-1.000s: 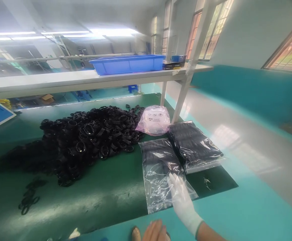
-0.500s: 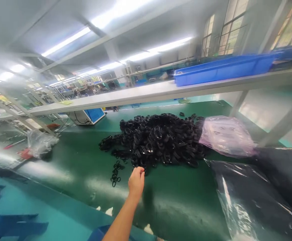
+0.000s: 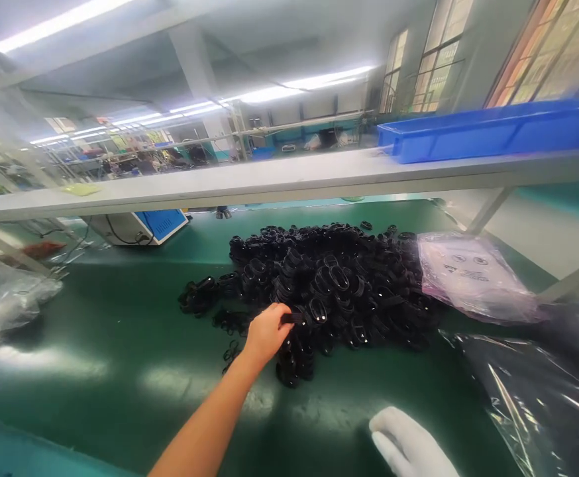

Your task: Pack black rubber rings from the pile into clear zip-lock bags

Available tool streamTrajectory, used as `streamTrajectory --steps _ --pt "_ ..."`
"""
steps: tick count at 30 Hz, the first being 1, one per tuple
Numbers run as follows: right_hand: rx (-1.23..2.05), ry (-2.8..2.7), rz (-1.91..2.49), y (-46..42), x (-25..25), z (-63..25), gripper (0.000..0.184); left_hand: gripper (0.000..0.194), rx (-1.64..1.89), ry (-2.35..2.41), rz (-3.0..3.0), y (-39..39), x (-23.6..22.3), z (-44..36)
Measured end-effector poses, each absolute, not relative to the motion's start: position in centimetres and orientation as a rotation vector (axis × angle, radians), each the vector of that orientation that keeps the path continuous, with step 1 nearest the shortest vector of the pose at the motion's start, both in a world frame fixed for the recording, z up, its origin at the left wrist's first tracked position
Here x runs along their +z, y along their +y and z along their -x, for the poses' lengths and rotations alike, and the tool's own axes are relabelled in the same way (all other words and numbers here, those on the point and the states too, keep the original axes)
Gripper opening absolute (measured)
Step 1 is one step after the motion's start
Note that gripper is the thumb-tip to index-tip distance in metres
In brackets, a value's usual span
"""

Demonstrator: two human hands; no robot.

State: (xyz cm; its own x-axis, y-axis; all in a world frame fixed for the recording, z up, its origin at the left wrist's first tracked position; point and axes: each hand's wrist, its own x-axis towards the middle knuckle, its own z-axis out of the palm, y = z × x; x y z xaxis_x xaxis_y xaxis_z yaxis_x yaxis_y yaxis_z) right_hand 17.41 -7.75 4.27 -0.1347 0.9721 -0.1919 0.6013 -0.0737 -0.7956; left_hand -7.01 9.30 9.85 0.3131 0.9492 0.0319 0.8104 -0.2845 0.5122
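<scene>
A large heap of glossy black oval ring-shaped parts (image 3: 334,278) lies in the middle of the green table (image 3: 135,311). My left hand (image 3: 267,331), bare, is at the heap's front edge, its fingers closed on one black ring-shaped part (image 3: 293,318). Below those fingers a small stack of the same parts (image 3: 294,364) sits at the near side of the heap. Smaller black rings (image 3: 230,351) are partly hidden behind my left wrist. In a white glove, my right hand (image 3: 409,440) hovers low at the front, thumb and fingers slightly apart, holding nothing.
A pink-tinted plastic bag (image 3: 473,271) touches the heap's right side, with dark glossy plastic bags (image 3: 542,391) nearer. A white shelf (image 3: 269,182) spans above, carrying a blue bin (image 3: 493,136). A blue-and-white box (image 3: 140,225) and clear plastic bag (image 3: 16,291) stand left.
My left hand has moved up to the heap's front and now grips a ring-shaped part. My gloved right hand has come farther into view at the bottom. The view has shifted.
</scene>
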Motion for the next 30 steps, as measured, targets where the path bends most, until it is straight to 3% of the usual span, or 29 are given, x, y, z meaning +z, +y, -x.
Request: streamTrajectory --steps 4,9,13,15,21,26,30 --pt "1.322 -1.435 1.759 -6.0 4.4 -16.3 0.025 0.023 0.518 1.243 -1.378 5.7 6.8 3.7" --pt "1.331 -1.193 1.822 -4.0 0.0 -15.3 0.057 0.032 0.385 1.33 -1.119 1.6 -1.0 -2.6" --pt "1.356 -1.246 1.784 -3.2 -4.1 -16.1 0.029 0.035 0.272 1.326 -1.061 0.2 -4.3 -5.0" --pt "1.435 -1.228 1.744 -2.8 -4.8 -16.6 0.024 0.034 0.252 1.285 -1.062 0.3 -4.6 -4.9" --pt "1.723 -1.147 1.648 -1.9 -3.6 -17.1 0.027 0.034 0.238 1.169 -1.065 1.1 -4.3 -3.2" --pt "1.7 -1.015 1.812 -0.9 -3.7 -16.3 0.021 0.037 0.235 1.075 -1.079 1.2 -4.3 -2.3" --pt "1.75 -0.966 1.847 -0.1 -4.0 -16.2 0.032 0.038 0.207 1.038 -1.111 1.2 -4.4 -2.1"
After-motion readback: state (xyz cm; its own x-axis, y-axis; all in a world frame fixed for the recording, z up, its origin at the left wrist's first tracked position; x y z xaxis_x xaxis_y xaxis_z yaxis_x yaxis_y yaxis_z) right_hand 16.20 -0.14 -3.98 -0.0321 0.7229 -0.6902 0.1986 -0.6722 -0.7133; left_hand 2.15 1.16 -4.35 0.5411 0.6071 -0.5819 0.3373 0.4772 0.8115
